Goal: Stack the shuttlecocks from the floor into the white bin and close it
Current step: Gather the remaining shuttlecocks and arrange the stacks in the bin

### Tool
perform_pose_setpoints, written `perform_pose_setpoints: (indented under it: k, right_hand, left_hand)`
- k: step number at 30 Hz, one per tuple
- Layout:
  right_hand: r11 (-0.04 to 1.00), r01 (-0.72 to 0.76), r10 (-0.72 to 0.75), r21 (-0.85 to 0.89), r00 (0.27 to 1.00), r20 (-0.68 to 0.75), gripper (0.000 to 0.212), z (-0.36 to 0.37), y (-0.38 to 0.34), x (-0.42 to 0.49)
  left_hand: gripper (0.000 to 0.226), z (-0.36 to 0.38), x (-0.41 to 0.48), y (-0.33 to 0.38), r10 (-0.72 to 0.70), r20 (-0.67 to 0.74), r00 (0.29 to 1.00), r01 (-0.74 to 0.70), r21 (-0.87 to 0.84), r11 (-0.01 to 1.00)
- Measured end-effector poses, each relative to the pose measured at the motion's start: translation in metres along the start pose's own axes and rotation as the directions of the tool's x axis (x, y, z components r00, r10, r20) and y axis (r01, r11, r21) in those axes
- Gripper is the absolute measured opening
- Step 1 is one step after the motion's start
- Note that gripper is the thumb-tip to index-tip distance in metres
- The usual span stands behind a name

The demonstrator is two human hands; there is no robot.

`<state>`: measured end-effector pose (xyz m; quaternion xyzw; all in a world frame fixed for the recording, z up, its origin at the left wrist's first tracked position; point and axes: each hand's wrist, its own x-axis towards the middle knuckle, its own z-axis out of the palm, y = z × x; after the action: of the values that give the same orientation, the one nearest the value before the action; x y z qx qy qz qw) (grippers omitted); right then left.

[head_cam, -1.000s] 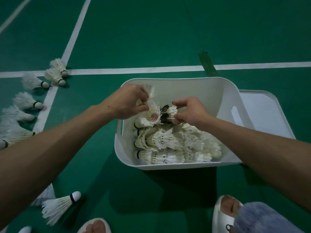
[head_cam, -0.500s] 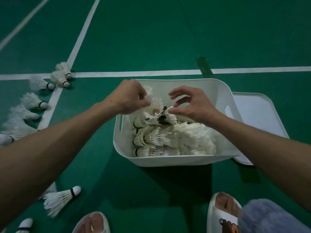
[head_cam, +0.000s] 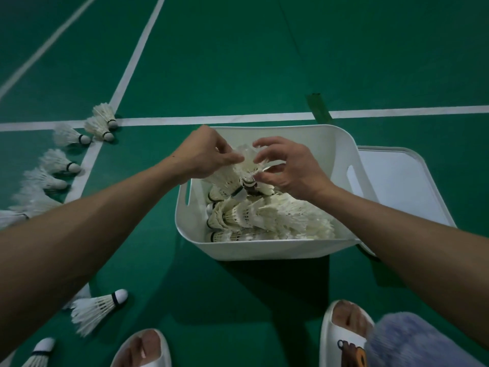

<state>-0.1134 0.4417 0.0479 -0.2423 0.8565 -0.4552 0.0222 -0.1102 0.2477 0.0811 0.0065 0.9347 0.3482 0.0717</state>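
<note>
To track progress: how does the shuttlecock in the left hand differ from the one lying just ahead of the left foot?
The held shuttlecock is pinched by the left hand over the bin, cork angled down; the floor shuttlecock lies untouched on its side, cork pointing right. Both are white-feathered with a dark band at the cork.

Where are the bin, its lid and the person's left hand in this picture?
Bin (head_cam: 264, 247): head view, near front wall.
Lid (head_cam: 397, 186): head view, flat top surface.
Left hand (head_cam: 203, 154): head view, back of the hand, which pinches a shuttlecock (head_cam: 226, 177).
</note>
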Motion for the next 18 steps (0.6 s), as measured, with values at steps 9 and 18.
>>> perform_pose_setpoints:
  k: [9, 18]
  right_hand:
    - [0.992, -0.112, 0.109, -0.054, 0.992, -0.067, 0.025, -0.004, 0.01, 0.001]
    - [0.85, -0.506, 0.521, 0.143, 0.771, -0.368, 0.027, -0.027, 0.043, 0.001]
  left_hand:
    - [0.021, 0.002, 0.003, -0.008, 0.068, 0.087, 0.994, -0.055, -0.149, 0.987]
    - [0.02, 0.007, 0.01, -0.014, 0.059, 0.036, 0.998, -0.054, -0.121, 0.991]
